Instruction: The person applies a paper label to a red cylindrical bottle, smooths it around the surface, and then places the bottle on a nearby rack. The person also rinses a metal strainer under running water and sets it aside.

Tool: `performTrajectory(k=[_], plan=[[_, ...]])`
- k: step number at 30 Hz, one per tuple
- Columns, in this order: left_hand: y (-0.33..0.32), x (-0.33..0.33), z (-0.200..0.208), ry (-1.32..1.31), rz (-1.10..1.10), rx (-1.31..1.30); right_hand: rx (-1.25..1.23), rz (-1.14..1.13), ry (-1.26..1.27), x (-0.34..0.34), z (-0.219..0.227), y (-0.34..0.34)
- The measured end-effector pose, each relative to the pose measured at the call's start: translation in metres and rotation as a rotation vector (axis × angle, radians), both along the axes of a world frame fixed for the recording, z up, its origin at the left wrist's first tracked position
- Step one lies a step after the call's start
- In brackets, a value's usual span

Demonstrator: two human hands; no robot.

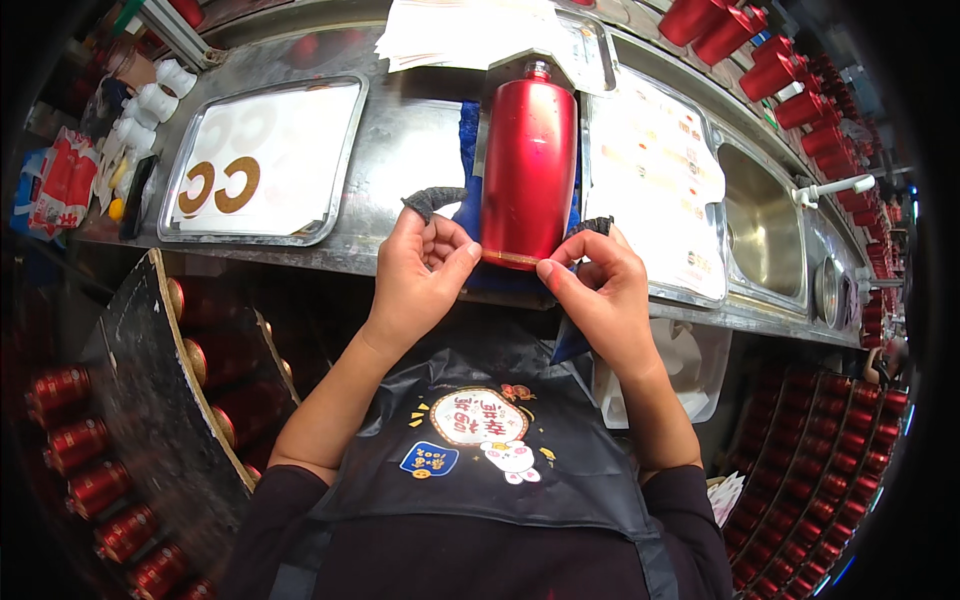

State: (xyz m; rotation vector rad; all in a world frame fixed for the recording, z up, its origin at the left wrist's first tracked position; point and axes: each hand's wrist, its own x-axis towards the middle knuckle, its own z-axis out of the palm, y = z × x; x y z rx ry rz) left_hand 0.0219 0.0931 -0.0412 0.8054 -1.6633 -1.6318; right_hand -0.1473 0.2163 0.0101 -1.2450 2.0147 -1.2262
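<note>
A glossy red bottle (530, 165) lies on its side on a blue-covered support, its neck pointing away from me. Across its near base end runs a thin gold strip (512, 259); I cannot tell how much of it is stuck down. My left hand (425, 265) has its thumb at the strip's left end, fingers curled, the index finger raised in a black finger cover (432, 200). At the right end, my right hand (600, 285) pinches with thumb and forefinger close against the bottle's base. It also wears a black finger cover.
To the left is a metal tray (345, 125) with gold C-shaped pieces (237, 185) on white sheets. Another tray (700, 295) with label sheets lies right, beside a sink (765, 225). A white bin (705, 385) sits below the counter. Red bottles line both sides.
</note>
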Motion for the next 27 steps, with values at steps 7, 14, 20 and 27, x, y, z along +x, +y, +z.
performTrajectory(k=[7, 14, 20, 27], plan=[[-0.007, -0.011, 0.004, -0.151, -0.112, -0.455, 0.053, 0.009, -0.055, -0.002, -0.002, 0.000], [-0.003, -0.020, -0.004, -0.112, 0.023, -0.728, 0.068, -0.055, -0.318, -0.012, -0.002, 0.007], [0.001, -0.021, -0.005, -0.065, -0.026, -0.503, 0.094, -0.055, -0.512, -0.018, -0.006, 0.011], [-0.002, -0.012, -0.005, -0.180, -0.105, -0.541, 0.101, -0.040, -0.505, -0.021, -0.009, 0.015]])
